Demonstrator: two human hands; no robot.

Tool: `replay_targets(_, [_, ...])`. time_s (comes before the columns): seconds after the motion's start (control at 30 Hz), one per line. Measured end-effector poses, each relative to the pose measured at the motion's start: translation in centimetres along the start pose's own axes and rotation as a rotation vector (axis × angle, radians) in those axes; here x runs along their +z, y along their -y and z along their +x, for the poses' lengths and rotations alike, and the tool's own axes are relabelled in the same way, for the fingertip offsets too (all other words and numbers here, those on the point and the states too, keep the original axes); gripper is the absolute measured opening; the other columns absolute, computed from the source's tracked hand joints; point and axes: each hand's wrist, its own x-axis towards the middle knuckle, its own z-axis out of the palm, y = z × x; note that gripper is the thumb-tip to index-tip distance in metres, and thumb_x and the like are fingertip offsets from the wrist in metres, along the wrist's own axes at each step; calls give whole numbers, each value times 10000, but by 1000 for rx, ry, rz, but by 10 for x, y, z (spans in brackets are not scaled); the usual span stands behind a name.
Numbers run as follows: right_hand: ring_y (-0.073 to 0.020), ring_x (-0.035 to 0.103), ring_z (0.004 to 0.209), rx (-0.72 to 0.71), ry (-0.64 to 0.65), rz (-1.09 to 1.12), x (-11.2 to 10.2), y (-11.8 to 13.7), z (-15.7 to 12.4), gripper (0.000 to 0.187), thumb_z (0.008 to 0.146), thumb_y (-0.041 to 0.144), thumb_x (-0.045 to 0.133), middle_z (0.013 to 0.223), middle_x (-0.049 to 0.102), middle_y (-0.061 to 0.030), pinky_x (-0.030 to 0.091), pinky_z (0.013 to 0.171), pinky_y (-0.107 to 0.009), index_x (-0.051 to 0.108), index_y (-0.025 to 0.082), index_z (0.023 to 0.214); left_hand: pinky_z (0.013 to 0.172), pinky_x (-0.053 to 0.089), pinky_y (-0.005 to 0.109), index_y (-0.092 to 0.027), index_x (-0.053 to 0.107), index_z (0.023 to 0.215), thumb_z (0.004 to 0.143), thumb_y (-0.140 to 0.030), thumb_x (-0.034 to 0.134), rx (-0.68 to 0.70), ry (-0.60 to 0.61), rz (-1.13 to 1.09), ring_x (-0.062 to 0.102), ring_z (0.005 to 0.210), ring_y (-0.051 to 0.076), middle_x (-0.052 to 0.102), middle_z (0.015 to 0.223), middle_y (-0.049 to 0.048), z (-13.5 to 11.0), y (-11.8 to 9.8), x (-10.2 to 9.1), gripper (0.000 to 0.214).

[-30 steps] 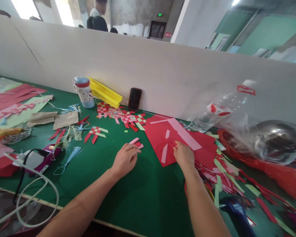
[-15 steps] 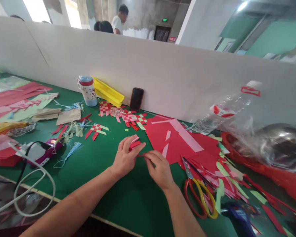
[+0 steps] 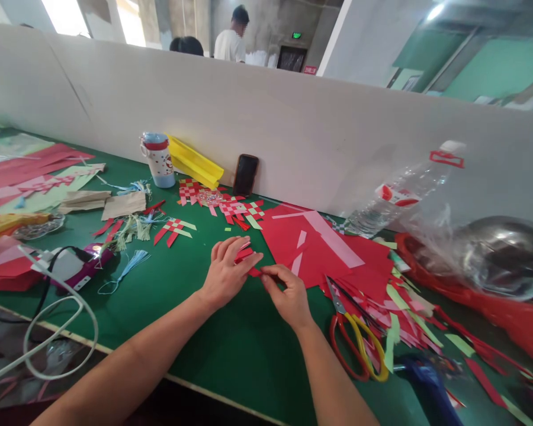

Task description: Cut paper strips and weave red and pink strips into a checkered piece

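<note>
My left hand rests on the green table, its fingers closed over a small bunch of red and pink paper strips. My right hand is beside it, thumb and fingers pinching the end of a red strip that runs under the left hand's fingertips. The two hands nearly touch. Just right of them lies a stack of red paper sheets with pink strips on top.
Scissors with red and yellow handles lie right of my right hand, by a heap of cut strips. Woven red-and-white pieces, a phone, a cup, a plastic bottle and a glue gun surround them.
My right hand left the red sheets and came leftward to meet the left hand, now pinching a strip. My left hand curled its fingers round the small strips. Scissors became visible.
</note>
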Motion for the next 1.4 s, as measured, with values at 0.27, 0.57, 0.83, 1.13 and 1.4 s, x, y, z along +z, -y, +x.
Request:
replay_targets(0.27, [-140, 603, 677, 267, 300, 197, -7, 11, 3, 296, 797, 432, 678, 777, 684, -17, 485, 619, -259, 707, 189, 963, 1043, 340, 496, -254, 591, 1259, 862, -96, 495, -174, 92, -177, 408, 1253, 284, 573, 1325, 66, -2, 14, 5, 438])
replay_targets(0.57, [-99, 519, 584, 397, 450, 486, -21, 23, -1, 295, 798, 467, 692, 723, 644, -22, 394, 543, -238, 697, 173, 774, 1076, 351, 507, -172, 628, 1203, 870, -156, 449, -450, 72, -435, 428, 1235, 291, 576, 1285, 123, 2, 38, 4, 378])
replay_targets(0.83, [-114, 517, 628, 311, 169, 666, -12, 16, -2, 285, 699, 514, 763, 734, 612, 7, 443, 635, -286, 738, 250, 805, 748, 571, 368, -138, 617, 1162, 912, -434, 492, -705, 442, -1055, 695, 809, 214, 715, 946, 118, -2, 4, 6, 407])
replay_targets(1.13, [-173, 596, 760, 317, -28, 454, -1, 5, 5, 254, 726, 446, 742, 794, 678, -18, 491, 737, -308, 690, 216, 823, 817, 560, 351, -128, 613, 1034, 834, -295, 668, -1059, 677, -1598, 713, 876, 208, 712, 999, 145, -2, -12, 1, 267])
replay_targets(1.4, [-147, 559, 588, 335, -45, 212, 5, 1, 7, 288, 751, 475, 696, 619, 557, 33, 457, 558, -262, 595, 207, 721, 877, 538, 343, -82, 641, 1069, 770, -19, 494, -1191, 675, -1797, 710, 916, 207, 712, 1023, 156, 4, -10, -5, 339])
